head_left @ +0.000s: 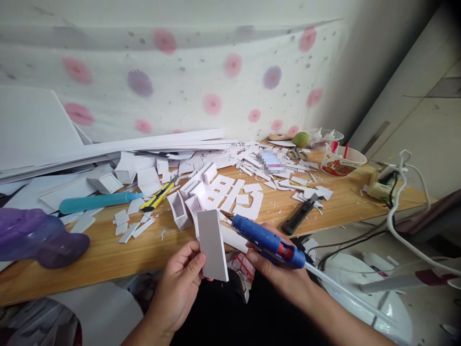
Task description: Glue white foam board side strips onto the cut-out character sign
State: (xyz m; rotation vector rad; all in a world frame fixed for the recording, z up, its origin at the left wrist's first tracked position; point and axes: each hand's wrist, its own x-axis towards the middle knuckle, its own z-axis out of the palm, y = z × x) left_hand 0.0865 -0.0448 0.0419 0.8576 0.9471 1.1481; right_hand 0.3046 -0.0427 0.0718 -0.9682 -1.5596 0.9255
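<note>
- Gripping a white board piece [213, 245] by its lower left edge, the left hand [180, 283] has thumb and fingers closed on it, just off the near edge of the wooden surface [108, 254].
- The right hand [281, 274] is wrapped around a blue glue gun [264, 238]; its nozzle touches or nearly touches the top right corner of the board piece, too small to tell which.
- The board piece hides part of the white cut-outs behind it; the left fingers behind it are out of sight.
- A clear glue stick [345, 293] runs from the back of the gun down to the right, its end lost in blur.
- On the surface lie white letter shapes [230, 192], a yellow knife [158, 197], a black knife [299, 215], and a teal tube [97, 202].
- A purple object [39, 238] at the left is cut off by the frame edge.
- One patch [272, 161] among the scraps is blurred out.
- A paper bowl [342, 161] stands at the far right.
</note>
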